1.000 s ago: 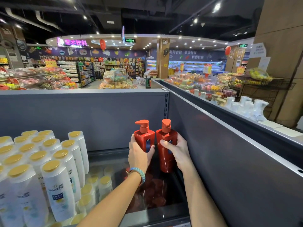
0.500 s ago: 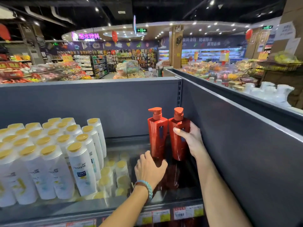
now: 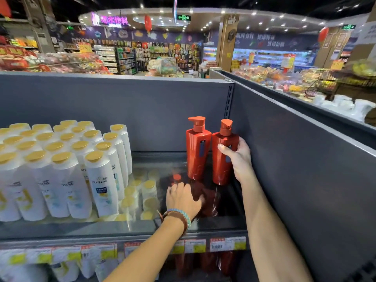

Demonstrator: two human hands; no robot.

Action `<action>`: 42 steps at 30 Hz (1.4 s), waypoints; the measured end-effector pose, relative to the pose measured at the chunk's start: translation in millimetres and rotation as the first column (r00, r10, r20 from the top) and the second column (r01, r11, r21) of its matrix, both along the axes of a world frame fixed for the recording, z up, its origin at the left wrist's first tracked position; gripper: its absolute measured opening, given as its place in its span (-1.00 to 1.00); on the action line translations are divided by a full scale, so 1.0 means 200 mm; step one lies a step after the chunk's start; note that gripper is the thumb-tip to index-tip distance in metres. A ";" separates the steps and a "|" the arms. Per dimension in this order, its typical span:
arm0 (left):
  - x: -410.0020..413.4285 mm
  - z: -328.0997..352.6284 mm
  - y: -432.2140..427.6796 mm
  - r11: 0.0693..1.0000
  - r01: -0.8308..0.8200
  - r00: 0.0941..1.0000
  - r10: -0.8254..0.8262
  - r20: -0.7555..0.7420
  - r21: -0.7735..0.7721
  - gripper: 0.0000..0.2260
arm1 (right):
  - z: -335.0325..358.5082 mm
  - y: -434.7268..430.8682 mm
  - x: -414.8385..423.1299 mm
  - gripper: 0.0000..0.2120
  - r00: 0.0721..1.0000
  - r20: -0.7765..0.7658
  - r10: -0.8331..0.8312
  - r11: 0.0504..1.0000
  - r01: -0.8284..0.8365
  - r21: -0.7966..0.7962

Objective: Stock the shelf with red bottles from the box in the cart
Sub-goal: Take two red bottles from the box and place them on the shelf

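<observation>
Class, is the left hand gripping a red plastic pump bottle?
No, the left hand is empty over the shelf; the right hand grips a red bottle.

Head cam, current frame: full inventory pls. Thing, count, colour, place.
shelf: 1, shiny grey, across the lower frame
left red bottle: 1, red with pump, upright at the back right of the shelf
right red bottle: 1, red with pump, upright beside it, nearer the side panel
white bottles: many, white with gold caps, packed on the left of the shelf
price tags: several, white, red and yellow, along the front edge
back panel: 1, grey, behind
side panel: 1, grey, right
spray bottles: several, white, beyond the side panel
left hand: on the shelf before the left red bottle, holds nothing
right hand: grips the right red bottle
</observation>
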State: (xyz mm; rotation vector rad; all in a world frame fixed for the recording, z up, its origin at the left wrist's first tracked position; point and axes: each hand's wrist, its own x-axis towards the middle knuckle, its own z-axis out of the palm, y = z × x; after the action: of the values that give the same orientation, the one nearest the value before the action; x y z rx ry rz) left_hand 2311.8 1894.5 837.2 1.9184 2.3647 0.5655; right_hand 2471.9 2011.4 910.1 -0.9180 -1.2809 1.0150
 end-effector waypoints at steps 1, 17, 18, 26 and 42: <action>0.00 0.00 0.00 1.000 0.004 1.000 -0.004 -0.012 -0.007 -0.54 | 0.00 0.00 0.00 -0.47 1.000 0.002 0.003 1.000 -0.003 -0.001; 0.01 -0.01 0.01 0.999 0.016 1.000 -0.017 -0.026 -0.036 -0.56 | -0.01 0.06 -0.02 -0.49 1.000 0.012 0.008 1.000 -0.008 -0.005; 0.01 -0.01 0.01 0.999 0.016 1.000 -0.017 -0.025 -0.040 -0.56 | -0.01 0.05 -0.02 -0.51 1.000 0.009 0.013 1.000 -0.013 -0.010; 0.01 0.00 0.01 0.999 0.019 0.999 -0.019 -0.025 -0.036 -0.56 | -0.01 0.03 -0.03 -0.45 0.998 0.064 -0.011 1.000 0.012 -0.018; 0.01 0.00 0.01 0.999 0.015 1.000 -0.016 -0.021 -0.038 -0.55 | 0.03 -0.01 -0.04 -0.42 0.946 0.277 -0.167 0.983 0.181 -0.027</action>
State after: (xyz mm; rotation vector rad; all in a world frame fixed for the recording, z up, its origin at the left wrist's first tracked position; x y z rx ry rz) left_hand 2312.9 1896.9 836.6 1.9345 2.3530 0.4978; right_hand 2463.3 2010.1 916.4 -1.2226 -1.3777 0.8051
